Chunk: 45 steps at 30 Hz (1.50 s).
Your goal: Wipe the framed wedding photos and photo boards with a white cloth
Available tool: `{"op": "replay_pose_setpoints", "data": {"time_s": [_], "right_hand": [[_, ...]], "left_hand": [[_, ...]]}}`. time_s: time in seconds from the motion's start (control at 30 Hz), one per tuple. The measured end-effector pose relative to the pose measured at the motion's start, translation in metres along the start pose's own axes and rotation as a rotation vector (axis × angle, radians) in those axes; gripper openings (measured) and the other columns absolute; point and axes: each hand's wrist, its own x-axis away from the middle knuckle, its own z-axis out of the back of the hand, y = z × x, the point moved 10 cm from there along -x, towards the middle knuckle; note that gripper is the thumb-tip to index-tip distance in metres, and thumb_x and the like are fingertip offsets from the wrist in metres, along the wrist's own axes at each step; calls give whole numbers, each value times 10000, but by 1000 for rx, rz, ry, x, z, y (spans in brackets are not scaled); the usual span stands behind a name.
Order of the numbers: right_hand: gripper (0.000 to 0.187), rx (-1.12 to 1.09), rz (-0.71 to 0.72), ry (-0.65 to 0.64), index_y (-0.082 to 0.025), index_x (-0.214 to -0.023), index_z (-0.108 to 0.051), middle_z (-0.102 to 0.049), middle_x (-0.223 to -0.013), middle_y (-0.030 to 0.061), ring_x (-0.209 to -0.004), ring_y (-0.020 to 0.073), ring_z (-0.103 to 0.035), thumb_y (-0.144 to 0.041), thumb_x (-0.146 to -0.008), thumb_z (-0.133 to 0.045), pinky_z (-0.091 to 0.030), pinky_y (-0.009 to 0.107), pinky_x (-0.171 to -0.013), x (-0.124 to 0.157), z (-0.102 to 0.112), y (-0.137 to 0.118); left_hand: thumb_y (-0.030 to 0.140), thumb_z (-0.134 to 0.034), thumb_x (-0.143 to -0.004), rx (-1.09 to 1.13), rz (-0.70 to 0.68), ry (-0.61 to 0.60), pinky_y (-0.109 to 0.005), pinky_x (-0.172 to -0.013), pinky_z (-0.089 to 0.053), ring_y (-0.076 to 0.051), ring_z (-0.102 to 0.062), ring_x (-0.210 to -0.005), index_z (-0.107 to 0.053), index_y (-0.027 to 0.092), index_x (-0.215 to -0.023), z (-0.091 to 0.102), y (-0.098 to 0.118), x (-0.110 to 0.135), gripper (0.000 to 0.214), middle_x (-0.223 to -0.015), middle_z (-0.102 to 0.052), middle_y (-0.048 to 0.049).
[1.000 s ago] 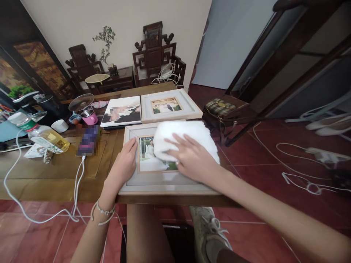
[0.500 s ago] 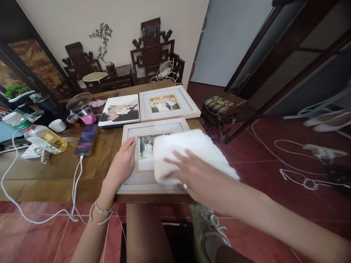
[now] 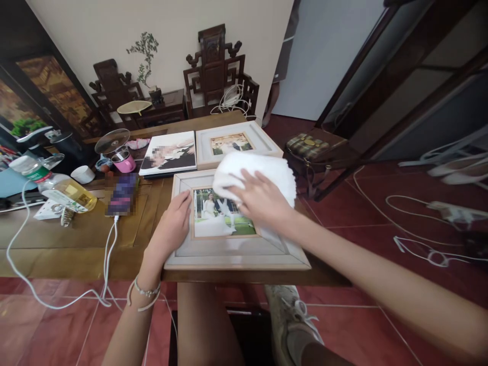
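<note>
A pale wooden picture frame point(image 3: 229, 254) with a wedding photo lies flat at the near edge of the wooden table point(image 3: 76, 239). My left hand point(image 3: 172, 224) rests on the frame's left side, fingers laid flat along the inner border. My right hand point(image 3: 259, 197) presses a fluffy white cloth point(image 3: 255, 170) onto the frame's upper right part, fingers spread over it. The photo in the frame shows almost fully.
Behind lie a second framed photo point(image 3: 236, 145) and an unframed photo print point(image 3: 170, 152). To the left are a phone point(image 3: 122, 194) on a white cable, a plastic bottle point(image 3: 57, 185), a pink cup point(image 3: 124, 160). Carved chairs stand at the wall; cables lie on the red floor.
My right hand slid the white cloth from the frame's lower right up to its upper right corner, uncovering the photo. My left hand stayed on the frame's left side.
</note>
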Motion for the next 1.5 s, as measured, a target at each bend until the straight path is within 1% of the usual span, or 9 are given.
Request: {"op": "replay_pose_setpoints", "data": {"time_s": [0.1,0.2,0.43,0.6,0.73,1.0,1.1,1.33,1.5], "right_hand": [[494,80,-25,6,-131,-1346,-567,-463,-1476,163,-1377,394,-358,-93,-855,-535,-329,589,-1079,-29,-5,20],[466,103,78,-63,-142,-1329,-583,-440,-1494,147,-1395,416,-310,-107,-868,-535,-293,638,-1076,-30,-16,10],[466,-213,336,-227,-210,-1184,-677,-561,-1402,102,-1371,340,-395,-31,-775,-544,-326,598,-1100,64,16,-60],[486,-436,364,-261,-306,-1142,-676,-538,-1427,34,-1342,296,-450,-50,-755,-531,-388,544,-1102,112,44,-88],[521,-322,330,-193,-263,-1169,-682,-508,-1449,79,-1372,343,-393,-6,-737,-549,-356,599,-1093,87,21,-78],[472,18,134,-1,-139,-1303,-597,-476,-1471,136,-1376,366,-377,-62,-842,-536,-330,582,-1096,-20,-6,6],[456,78,174,-25,-149,-1283,-612,-461,-1481,138,-1393,386,-336,-68,-841,-532,-313,630,-1073,-31,-13,7],[435,-104,246,-145,-157,-1190,-670,-546,-1409,141,-1377,361,-375,-42,-795,-529,-314,605,-1091,39,3,-43],[431,-336,278,-166,-296,-1154,-668,-532,-1435,48,-1336,349,-444,-98,-788,-555,-366,605,-1074,106,29,-82]], "left_hand": [[213,-308,-990,-1,16,0,-481,-1156,-361,-257,-378,-1410,-463,87,-1387,1,0,1,444,-1499,-425,-179],[218,-316,-990,6,30,15,-482,-1154,-362,-251,-384,-1408,-472,116,-1382,1,-1,1,434,-1496,-437,-161],[203,-318,-987,10,36,33,-460,-1166,-349,-240,-380,-1412,-471,126,-1382,1,0,2,430,-1500,-436,-147],[206,-314,-991,-2,24,34,-474,-1158,-356,-245,-384,-1409,-476,129,-1374,1,2,2,423,-1493,-439,-159],[205,-300,-992,-14,4,21,-472,-1156,-358,-251,-377,-1413,-463,110,-1381,0,2,1,432,-1492,-433,-177],[207,-305,-990,-15,9,-12,-479,-1156,-354,-256,-359,-1421,-443,90,-1397,-2,1,1,445,-1508,-409,-181],[210,-311,-989,-6,10,4,-485,-1150,-362,-253,-370,-1415,-456,106,-1388,0,1,1,437,-1501,-420,-177],[210,-304,-991,13,31,24,-477,-1152,-360,-242,-383,-1411,-459,132,-1388,1,0,3,433,-1498,-434,-160],[210,-311,-988,-1,20,40,-478,-1152,-360,-244,-384,-1411,-466,145,-1385,1,0,3,430,-1496,-439,-159]]}}
